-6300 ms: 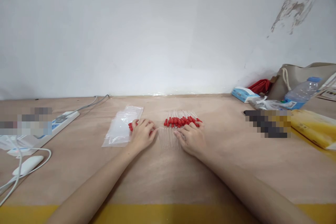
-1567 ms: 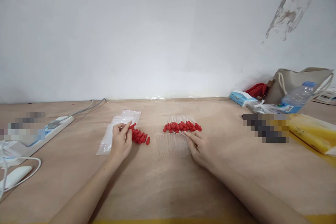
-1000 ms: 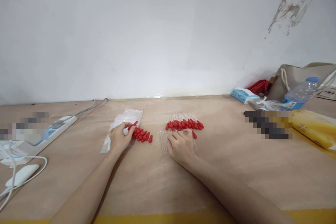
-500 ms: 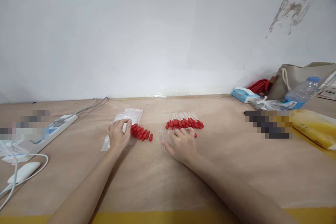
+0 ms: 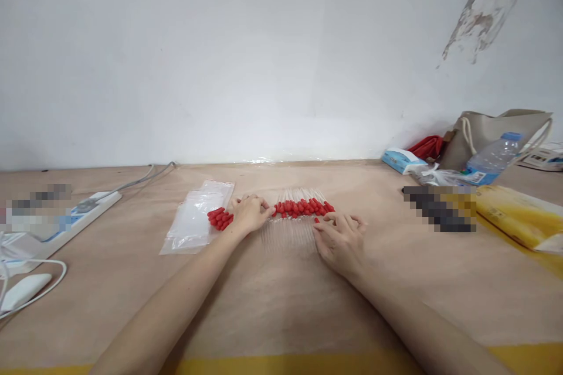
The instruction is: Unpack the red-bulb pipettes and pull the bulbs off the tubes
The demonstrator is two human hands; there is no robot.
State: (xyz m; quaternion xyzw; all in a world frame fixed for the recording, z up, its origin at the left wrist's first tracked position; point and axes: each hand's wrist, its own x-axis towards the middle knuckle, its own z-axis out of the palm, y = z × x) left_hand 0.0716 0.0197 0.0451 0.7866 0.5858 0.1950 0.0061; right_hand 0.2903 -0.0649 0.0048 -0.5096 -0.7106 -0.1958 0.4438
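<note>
While the left hand (image 5: 251, 212) is lying between loose red bulbs (image 5: 219, 218) and red-bulbed tubes (image 5: 303, 207), the right hand (image 5: 343, 240) is sitting beside clear tubes (image 5: 285, 235); neither grip is showing clearly

Red bulbs (image 5: 303, 207), clear tubes (image 5: 288, 235), whitish bags (image 5: 193, 218), tan tabletop (image 5: 264, 310), blue-and-white box (image 5: 402, 160), yellow packet (image 5: 516, 212)

The left grip (image 5: 251, 212) lies palm down, its bent fingers pointing toward the right grip (image 5: 343, 241), which sits apart and slightly closer to the body. On the right grip, thumb and index draw together on the side facing the left, other fingers curled beyond them. Behind each grip, a bare forearm slants outward, the left forearm (image 5: 185, 296) and right forearm (image 5: 413, 310).
</note>
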